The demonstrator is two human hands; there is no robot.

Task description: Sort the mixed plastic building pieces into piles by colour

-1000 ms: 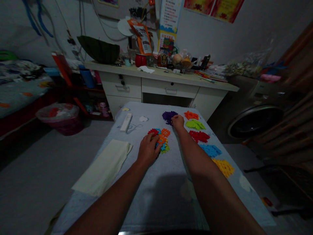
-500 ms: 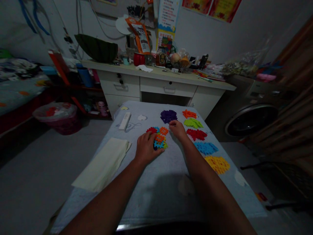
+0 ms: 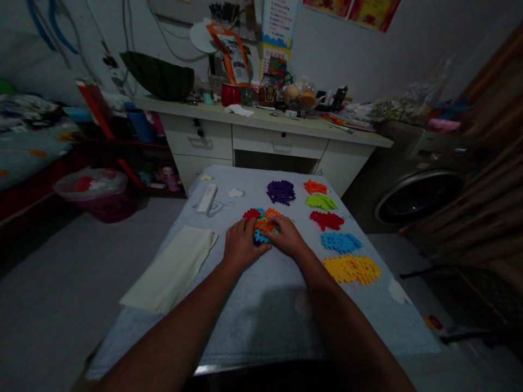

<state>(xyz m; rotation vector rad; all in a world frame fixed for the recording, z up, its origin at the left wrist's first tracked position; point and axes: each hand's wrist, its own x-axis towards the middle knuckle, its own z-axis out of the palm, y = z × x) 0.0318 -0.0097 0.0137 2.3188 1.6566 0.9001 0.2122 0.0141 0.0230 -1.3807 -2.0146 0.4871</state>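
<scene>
A mixed heap of interlocking plastic pieces (image 3: 261, 236) in orange, light blue, red and other colours lies mid-table. My left hand (image 3: 242, 238) curls around its left side, fingers bent onto the pieces. From the right, my right hand (image 3: 286, 234) reaches in, its thumb and fingers closed against the same heap. Whether it pinches a separate piece is hidden. Beyond the hands sits a purple pile of pieces (image 3: 280, 192). Sorted piles run down the right: orange (image 3: 315, 187), green (image 3: 321, 202), red (image 3: 327, 220), blue (image 3: 341, 242) and yellow (image 3: 352, 269).
A pale folded cloth (image 3: 171, 272) and a narrow white box (image 3: 207, 199) lie on the left of the cloth-covered table (image 3: 253, 326). Behind it stands a cluttered white desk (image 3: 196, 122). A washing machine (image 3: 412, 185) is at the right, a lined bin (image 3: 96, 193) at the left.
My right hand has moved from beside the purple pile, left and towards me, onto the mixed heap. My left hand stays around the heap. The view has shifted slightly.
</scene>
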